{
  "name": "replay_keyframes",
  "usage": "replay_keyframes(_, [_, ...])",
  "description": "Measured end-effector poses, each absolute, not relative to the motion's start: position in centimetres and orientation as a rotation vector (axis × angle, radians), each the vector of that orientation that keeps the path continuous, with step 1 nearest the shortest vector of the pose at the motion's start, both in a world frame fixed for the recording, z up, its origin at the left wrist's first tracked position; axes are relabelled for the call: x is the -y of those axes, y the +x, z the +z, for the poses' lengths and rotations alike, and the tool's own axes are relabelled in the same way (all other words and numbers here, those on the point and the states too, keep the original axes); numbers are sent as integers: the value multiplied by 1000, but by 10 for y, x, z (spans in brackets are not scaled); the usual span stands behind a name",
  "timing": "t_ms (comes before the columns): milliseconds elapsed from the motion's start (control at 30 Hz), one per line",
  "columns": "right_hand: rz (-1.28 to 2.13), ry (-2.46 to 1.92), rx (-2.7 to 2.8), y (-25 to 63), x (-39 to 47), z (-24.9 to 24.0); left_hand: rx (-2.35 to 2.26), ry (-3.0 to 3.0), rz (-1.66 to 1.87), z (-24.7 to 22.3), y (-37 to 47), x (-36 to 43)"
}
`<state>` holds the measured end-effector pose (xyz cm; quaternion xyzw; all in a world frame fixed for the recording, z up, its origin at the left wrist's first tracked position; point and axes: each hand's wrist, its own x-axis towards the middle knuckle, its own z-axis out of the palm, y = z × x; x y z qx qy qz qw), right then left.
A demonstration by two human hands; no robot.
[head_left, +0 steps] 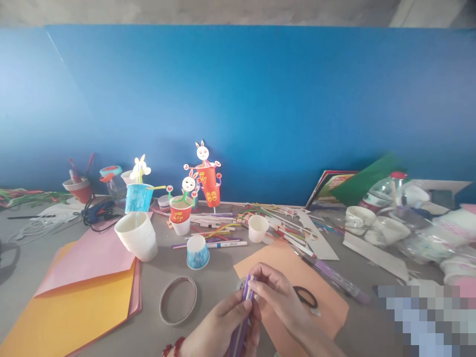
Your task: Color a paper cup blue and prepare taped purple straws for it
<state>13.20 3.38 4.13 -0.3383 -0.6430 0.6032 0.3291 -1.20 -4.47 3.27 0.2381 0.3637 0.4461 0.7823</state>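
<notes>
A long, narrow purple-and-white striped piece (242, 325) slants up between my hands near the bottom middle. I cannot make out exactly what it is. My left hand (222, 317), with red beads at the wrist, is wrapped round its lower part, thumb on top. At the upper end, the fingers of my right hand (277, 292) pinch it. Beneath my right hand lies an orange sheet of paper (297, 258), with the black handle of scissors (307, 296) showing beside the wrist. To the left of my hands is a roll of tape (162, 301), flat on the table.
A blue-painted paper cup (198, 253) stands upside down near a white cup stack (137, 238). Rabbit figures on red cups (206, 176) stand behind. Pink and yellow paper (89, 302) lies left; loose pens (226, 244), a purple marker (340, 280) and bagged cups (386, 230) are farther off.
</notes>
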Motion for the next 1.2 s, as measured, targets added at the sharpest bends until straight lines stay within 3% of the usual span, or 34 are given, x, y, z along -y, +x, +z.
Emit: replay_keyframes(1200, [1683, -793, 1647, 133, -33, 49, -726, 513, 980, 43, -14, 47])
